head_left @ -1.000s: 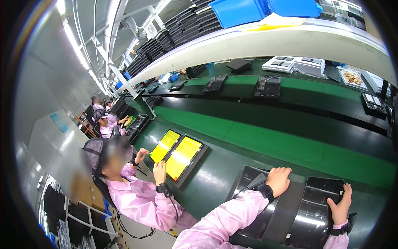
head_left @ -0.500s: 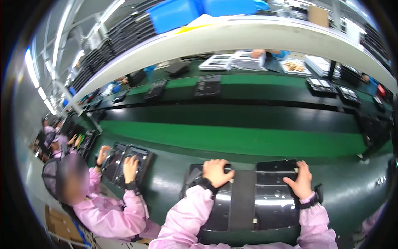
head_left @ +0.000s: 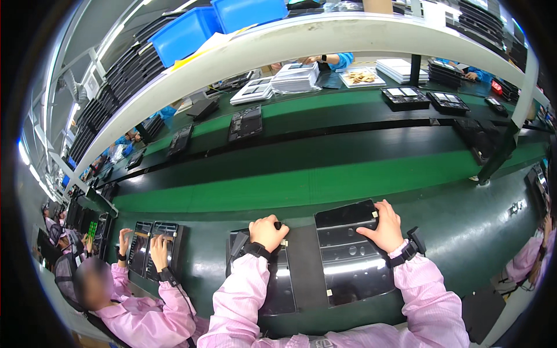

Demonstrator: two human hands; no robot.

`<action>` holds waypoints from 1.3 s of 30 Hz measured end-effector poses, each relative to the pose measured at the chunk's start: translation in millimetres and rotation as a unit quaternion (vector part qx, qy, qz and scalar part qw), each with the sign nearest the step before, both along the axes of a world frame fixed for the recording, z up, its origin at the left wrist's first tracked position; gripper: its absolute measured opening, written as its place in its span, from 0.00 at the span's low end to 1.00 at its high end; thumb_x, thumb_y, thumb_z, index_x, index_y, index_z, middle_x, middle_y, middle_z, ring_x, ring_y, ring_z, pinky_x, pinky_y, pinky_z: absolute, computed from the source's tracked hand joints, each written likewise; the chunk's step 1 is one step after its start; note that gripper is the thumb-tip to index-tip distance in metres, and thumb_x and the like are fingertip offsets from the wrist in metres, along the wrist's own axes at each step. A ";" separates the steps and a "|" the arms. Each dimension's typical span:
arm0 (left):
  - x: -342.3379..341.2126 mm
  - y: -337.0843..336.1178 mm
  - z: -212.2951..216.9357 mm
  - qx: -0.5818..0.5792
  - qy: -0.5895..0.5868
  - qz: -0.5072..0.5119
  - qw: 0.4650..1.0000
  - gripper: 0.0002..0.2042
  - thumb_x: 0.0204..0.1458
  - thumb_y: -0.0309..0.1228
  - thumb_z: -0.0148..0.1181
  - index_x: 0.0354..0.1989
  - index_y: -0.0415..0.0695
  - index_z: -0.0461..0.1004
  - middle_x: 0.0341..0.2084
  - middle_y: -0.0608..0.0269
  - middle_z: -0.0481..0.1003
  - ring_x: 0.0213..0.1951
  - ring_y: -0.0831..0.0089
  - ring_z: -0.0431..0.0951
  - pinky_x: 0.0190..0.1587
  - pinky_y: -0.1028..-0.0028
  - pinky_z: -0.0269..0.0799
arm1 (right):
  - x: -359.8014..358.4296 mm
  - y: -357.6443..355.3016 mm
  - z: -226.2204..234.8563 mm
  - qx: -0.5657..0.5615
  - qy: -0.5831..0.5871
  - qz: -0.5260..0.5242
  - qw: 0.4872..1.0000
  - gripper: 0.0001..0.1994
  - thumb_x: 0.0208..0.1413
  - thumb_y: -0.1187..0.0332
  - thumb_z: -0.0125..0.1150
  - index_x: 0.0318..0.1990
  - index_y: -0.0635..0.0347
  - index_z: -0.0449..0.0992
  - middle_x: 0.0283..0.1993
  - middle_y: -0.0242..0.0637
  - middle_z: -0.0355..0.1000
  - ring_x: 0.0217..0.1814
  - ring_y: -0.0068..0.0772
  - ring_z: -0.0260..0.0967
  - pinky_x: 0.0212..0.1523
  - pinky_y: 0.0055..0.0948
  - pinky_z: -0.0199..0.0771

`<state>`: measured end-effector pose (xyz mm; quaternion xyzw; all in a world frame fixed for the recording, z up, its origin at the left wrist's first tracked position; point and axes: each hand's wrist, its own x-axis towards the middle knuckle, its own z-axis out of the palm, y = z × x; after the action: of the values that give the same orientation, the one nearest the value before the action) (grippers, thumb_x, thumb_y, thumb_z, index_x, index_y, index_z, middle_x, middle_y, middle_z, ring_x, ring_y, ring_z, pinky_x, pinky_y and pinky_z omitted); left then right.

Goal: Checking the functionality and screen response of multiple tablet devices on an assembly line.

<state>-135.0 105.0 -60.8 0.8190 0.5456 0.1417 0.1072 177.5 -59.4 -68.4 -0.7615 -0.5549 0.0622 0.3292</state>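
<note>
My left hand point(head_left: 268, 233) is closed at the top of the left glossy black panel point(head_left: 277, 290). A small black end pokes out by its thumb; what that belongs to is hidden. My right hand point(head_left: 383, 227) grips the right edge of another glossy black panel point(head_left: 351, 261), thumb on its face and fingers around the edge. Pale tabs sit at this panel's corners. Between the two panels lies a matte dark strip point(head_left: 301, 261). Each wrist wears a black band carrying a small black box.
A green conveyor belt point(head_left: 278, 188) runs behind the bench point(head_left: 452, 232). On the far line lie several dark device trays point(head_left: 245, 123). Overhead, a white shelf point(head_left: 348, 29) holds blue bins point(head_left: 185, 36). A co-worker in pink point(head_left: 145, 313) handles similar panels at left; another pink sleeve point(head_left: 525, 261) shows at right.
The view has turned right, shifting the scene leftward. The right-hand panel now sits at a more slanted angle beside the strip, with my right hand still on its edge. My left hand stays closed.
</note>
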 end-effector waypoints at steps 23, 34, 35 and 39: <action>-181.7 -91.9 -27.9 -0.169 -0.498 -0.029 0.850 0.42 0.53 0.22 0.53 0.75 0.44 0.36 0.74 0.50 0.44 0.75 0.60 0.41 0.73 0.64 0.37 | 28.1 9.2 -25.7 0.095 0.214 0.064 0.970 0.25 0.50 0.62 0.70 0.52 0.67 0.73 0.58 0.48 0.65 0.65 0.48 0.62 0.64 0.37 0.62; -188.5 -52.4 -44.4 -0.118 -0.402 -0.014 0.908 0.42 0.49 0.28 0.64 0.73 0.43 0.47 0.58 0.51 0.61 0.61 0.62 0.61 0.65 0.67 0.57 | 23.1 23.8 -30.2 -0.047 0.041 -0.033 0.997 0.36 0.56 0.42 0.57 0.60 0.66 0.70 0.69 0.51 0.59 0.72 0.54 0.54 0.69 0.42 0.57; -188.8 -37.0 -45.1 -0.100 -0.356 0.015 0.929 0.42 0.49 0.30 0.65 0.72 0.43 0.50 0.54 0.52 0.63 0.58 0.62 0.63 0.63 0.67 0.59 | 30.9 33.3 -35.4 -0.067 0.077 -0.029 0.994 0.33 0.58 0.43 0.54 0.58 0.65 0.71 0.68 0.49 0.61 0.72 0.54 0.54 0.69 0.43 0.57; -167.8 27.7 -53.3 -0.117 -0.311 0.025 0.943 0.31 0.44 0.39 0.72 0.54 0.34 0.72 0.48 0.48 0.69 0.54 0.58 0.69 0.57 0.66 0.66 | 62.7 69.3 -61.1 -0.081 0.114 -0.011 0.990 0.24 0.66 0.51 0.43 0.51 0.60 0.78 0.62 0.44 0.71 0.73 0.53 0.54 0.69 0.45 0.53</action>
<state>-302.8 132.6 -114.0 0.7021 0.5183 0.3269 0.3627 240.2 9.8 -129.4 -0.7797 -0.4985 0.1891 0.3284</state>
